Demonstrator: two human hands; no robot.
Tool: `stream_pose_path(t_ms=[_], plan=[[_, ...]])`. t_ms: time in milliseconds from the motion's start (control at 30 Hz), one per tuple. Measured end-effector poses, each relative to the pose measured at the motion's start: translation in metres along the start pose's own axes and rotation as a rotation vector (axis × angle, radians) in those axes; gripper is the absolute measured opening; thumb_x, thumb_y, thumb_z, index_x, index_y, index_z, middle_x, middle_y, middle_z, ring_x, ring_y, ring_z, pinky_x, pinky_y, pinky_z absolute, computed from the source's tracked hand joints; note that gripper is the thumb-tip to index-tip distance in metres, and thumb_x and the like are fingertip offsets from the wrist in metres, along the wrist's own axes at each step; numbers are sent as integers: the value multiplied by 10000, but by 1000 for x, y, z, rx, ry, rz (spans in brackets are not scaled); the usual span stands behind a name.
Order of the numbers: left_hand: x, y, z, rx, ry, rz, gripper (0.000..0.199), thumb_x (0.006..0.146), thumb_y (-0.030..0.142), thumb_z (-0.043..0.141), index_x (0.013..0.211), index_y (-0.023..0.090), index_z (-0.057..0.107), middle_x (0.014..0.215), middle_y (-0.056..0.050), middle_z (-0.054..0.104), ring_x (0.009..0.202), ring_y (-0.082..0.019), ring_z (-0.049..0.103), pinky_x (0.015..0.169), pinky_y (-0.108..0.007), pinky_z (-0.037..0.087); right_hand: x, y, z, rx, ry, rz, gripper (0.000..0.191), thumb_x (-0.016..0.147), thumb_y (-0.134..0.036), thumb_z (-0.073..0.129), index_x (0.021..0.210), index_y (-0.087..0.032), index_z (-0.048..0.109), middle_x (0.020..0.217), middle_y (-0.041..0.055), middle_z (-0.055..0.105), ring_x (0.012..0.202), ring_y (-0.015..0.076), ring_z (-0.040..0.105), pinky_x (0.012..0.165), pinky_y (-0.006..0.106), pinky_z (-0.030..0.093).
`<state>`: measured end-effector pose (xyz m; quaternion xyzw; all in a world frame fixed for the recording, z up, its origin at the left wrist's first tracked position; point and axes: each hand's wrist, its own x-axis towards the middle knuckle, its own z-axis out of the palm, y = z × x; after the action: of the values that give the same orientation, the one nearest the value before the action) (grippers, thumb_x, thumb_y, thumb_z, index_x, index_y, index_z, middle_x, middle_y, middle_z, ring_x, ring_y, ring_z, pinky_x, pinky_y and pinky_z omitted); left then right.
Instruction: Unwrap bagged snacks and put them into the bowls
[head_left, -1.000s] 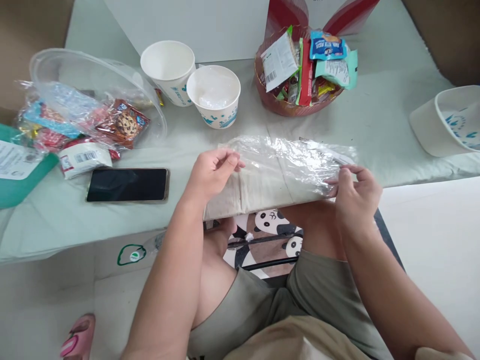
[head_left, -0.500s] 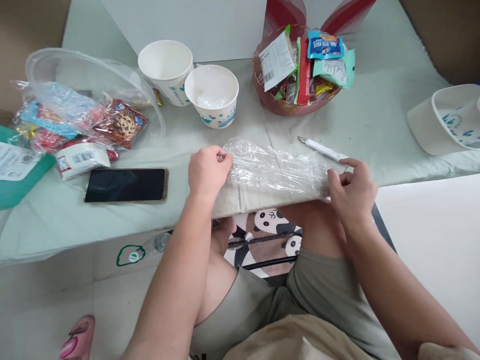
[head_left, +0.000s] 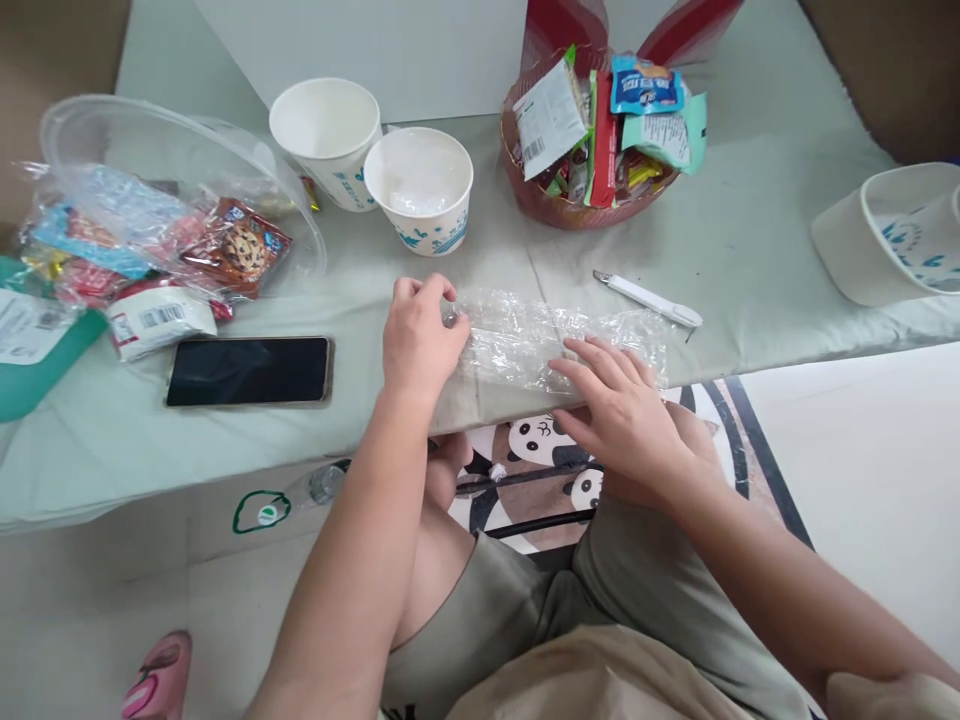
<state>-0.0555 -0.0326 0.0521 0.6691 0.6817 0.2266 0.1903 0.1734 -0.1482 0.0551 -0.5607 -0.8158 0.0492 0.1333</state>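
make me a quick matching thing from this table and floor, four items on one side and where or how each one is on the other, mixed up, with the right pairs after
1. phone
2. cutter knife
3. sandal
4. bowl

A. pink, on the floor
B. piled with wrapped snacks
C. lying flat with a dark screen
D. white handle, next to the crinkled clear plastic

Right pairs: 1-C, 2-D, 3-A, 4-B
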Motion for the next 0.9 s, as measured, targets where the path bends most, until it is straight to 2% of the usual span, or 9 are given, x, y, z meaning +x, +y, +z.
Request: stream_pose_path(t_ms=[167, 267, 400, 500, 600, 700, 800, 867, 900], plan=[[-2, -5, -1, -122, 39, 2, 213, 773, 114, 733, 916, 238, 635, 1069, -58, 565, 771, -170, 546, 818, -378, 497, -4, 16, 14, 74, 26, 13, 192, 943, -263, 640, 1118, -201, 687, 1375, 126, 696, 1361, 366, 609, 1063, 541, 532], [1, -8, -1, -361, 38, -47, 114, 821, 170, 713, 869, 225, 626, 970, -19, 588, 646, -109, 448, 757, -327, 472, -3, 21, 7, 192, 21, 32, 113, 961, -244, 589, 928, -207, 690, 1287, 114, 739, 1294, 346, 658, 1052, 536, 536], [8, -10, -3, -746, 29, -153, 171, 909, 294, 637, 763, 222, 584, 790, -2, 559, 634, -119, 451, 602, -279, 388, 2, 17, -10, 446, -21, 328, 104, 915, -258, 603, 841, -222, 667, 1187, 88, 771, 1087, 300, 738, 868, 450, 585], [11, -9, -7, -1013, -25, -237, 289, 926, 444, 606, 742, 222, 590, 820, -28, 607, 691, -132, 543, 596, -275, 414, 7, 11, -23, 819, -36, 563, 173, 886, -340, 671, 772, -221, 621, 1016, 67, 786, 935, 247, 745, 768, 370, 579], [9, -3, -12, -1253, -200, -295, 486, 940, 637, 485, 781, 206, 643, 904, -65, 683, 808, -146, 645, 690, -269, 505, 14, 2, -32, 1338, -47, 741, 226, 834, -406, 732, 770, -231, 604, 830, 30, 752, 753, 196, 727, 705, 340, 598], [1, 6, -12, -1341, -524, -278, 688, 894, 795, 403, 886, 178, 707, 1017, -114, 750, 1004, -209, 715, 821, -312, 573, 21, -8, -32, 1721, -41, 954, 197, 777, -374, 758, 814, -236, 621, 803, 14, 753, 665, 173, 720, 638, 310, 616], [-8, 14, -8, -1366, -871, -194, 823, 779, 896, 495, 1053, 155, 726, 1159, -164, 768, 1164, -302, 716, 914, -389, 599, 26, -17, -26, 1868, 20, 1124, 151, 782, -317, 736, 842, -230, 628, 788, 8, 754, 648, 155, 721, 616, 278, 626], [-14, 18, -6, -1392, -994, -128, 837, 710, 855, 656, 1171, 157, 700, 1196, -164, 769, 1182, -317, 719, 939, -402, 601, 27, -20, -21, 1891, 95, 1147, 132, 805, -304, 719, 857, -230, 623, 790, 6, 755, 687, 158, 739, 646, 272, 639], [-16, 19, -6, -1391, -1003, -106, 811, 695, 781, 748, 1220, 167, 677, 1184, -148, 777, 1159, -301, 731, 939, -389, 601, 26, -21, -18, 1883, 131, 1140, 131, 817, -307, 714, 861, -231, 616, 799, 7, 757, 712, 162, 748, 659, 271, 641]])
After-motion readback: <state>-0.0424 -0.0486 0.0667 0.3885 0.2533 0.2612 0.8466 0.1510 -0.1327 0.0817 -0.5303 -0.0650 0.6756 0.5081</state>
